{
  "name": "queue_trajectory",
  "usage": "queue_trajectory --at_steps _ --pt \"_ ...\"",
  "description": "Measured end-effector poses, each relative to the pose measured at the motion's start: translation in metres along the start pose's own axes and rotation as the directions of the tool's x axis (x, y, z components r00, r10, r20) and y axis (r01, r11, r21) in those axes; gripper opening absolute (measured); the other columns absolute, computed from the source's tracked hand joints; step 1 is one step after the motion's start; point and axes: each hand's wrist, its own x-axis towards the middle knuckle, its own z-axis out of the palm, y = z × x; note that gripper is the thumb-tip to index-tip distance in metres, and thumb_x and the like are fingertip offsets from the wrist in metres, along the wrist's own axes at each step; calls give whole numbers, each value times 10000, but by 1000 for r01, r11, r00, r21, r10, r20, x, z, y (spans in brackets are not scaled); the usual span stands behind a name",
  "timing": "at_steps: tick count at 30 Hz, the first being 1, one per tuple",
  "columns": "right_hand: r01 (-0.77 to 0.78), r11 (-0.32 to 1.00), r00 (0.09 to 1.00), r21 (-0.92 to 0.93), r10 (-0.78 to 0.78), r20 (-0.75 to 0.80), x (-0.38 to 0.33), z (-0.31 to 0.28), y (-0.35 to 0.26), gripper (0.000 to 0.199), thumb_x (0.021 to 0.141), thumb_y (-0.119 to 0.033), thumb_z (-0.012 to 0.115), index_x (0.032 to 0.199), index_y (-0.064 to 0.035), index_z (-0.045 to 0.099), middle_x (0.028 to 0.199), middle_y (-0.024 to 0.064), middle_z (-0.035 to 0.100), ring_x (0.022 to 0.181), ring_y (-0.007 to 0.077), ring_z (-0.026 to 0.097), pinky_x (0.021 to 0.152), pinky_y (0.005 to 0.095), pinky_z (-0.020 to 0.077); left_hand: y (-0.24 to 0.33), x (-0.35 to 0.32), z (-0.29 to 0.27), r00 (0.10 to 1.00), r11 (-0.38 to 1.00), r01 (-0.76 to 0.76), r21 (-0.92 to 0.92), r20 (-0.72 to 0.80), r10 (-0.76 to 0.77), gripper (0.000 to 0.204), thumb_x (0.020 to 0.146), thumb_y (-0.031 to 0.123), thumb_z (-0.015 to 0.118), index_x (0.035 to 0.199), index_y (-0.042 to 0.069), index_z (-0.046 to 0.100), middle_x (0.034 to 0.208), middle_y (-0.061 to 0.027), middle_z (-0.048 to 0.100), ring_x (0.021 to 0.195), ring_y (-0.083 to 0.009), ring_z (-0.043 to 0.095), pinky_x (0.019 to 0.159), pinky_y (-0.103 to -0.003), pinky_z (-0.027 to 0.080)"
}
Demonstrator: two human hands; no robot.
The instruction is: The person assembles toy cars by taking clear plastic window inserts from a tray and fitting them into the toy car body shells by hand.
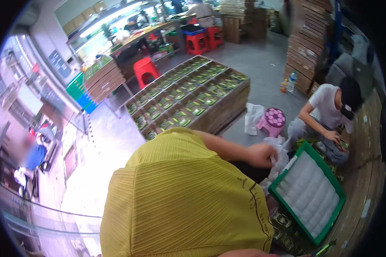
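My left hand, at the end of a bare arm from a yellow sleeve, has its fingers curled and is slightly blurred. It is at crumpled white plastic; whatever its fingers hold is hidden. Only a strip of my right arm shows at the lower edge, with its hand out of the picture. To the right leans a green-framed tray with a white padded surface of rounded bumps. Several dark parts with green edges lie beneath it. Another green-and-black piece shows near the lower edge.
Across from me a person in a dark cap bends over a small green piece. A pink stool stands nearby. Beyond my arm is a big compartmented cardboard box of green-edged parts. Cardboard stacks and red stools stand farther back.
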Motion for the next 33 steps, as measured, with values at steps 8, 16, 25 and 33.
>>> queue_trajectory --at_steps 8,16,25,33 --pt "-399 817 911 417 300 285 -31 92 -59 137 850 -111 497 730 -79 442 766 51 372 637 192 278 680 407 328 186 3 -215 338 512 -798 319 -466 818 764 534 233 848 1163 -3 484 981 -92 559 840 -177 547 715 -304 456" --pt "-454 769 889 449 427 167 -44 88 -62 208 854 -96 504 726 -116 341 811 30 302 705 189 239 728 404 319 230 -17 -281 367 529 -642 555 -383 847 820 549 274 843 1200 -23 443 1038 -124 543 855 -189 560 718 -297 470" --pt "-522 756 853 395 447 270 -57 124 -60 172 875 -106 477 737 -108 373 797 41 307 687 198 255 695 399 324 274 -27 -277 448 601 -407 688 -423 787 886 566 321 838 1242 -46 396 1101 -159 526 872 -203 574 720 -290 486" --pt "-422 802 901 422 421 102 -55 71 -75 160 901 -191 524 875 -66 428 904 37 356 741 179 216 775 454 319 286 -4 -221 560 738 -407 537 -492 667 948 581 362 832 1279 -66 354 1157 -190 511 888 -215 586 723 -284 500"
